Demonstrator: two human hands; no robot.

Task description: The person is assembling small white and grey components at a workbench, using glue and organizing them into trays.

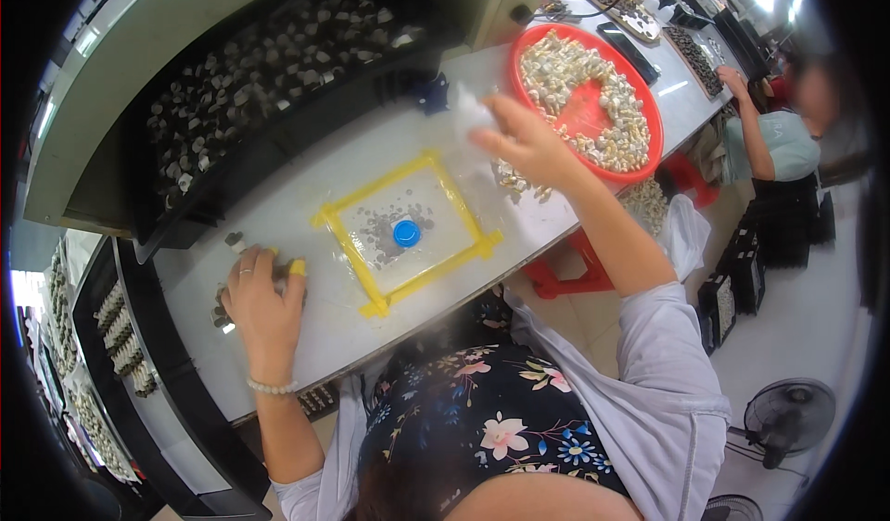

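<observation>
My right hand [530, 146] is raised over the table's right part, closed on a white squeeze bottle [470, 116] that is smeared by motion. At the left, my left hand [262, 303] rests on the tabletop with thumb and fingers apart; a yellow cover wraps the thumb tip. Small dark pieces [221, 310] lie beside and partly under it. Between the hands, yellow tape [350, 254] frames a clear patch with grey spots. On that patch sits a round blue cap [406, 234].
A red basin [656, 141] of pale pieces stands right, with loose pieces [515, 182] beside it. A dark tray [269, 95] of pieces sits inside the machine behind. Far right, another person [774, 141] works at the table. A red stool [570, 275] stands below.
</observation>
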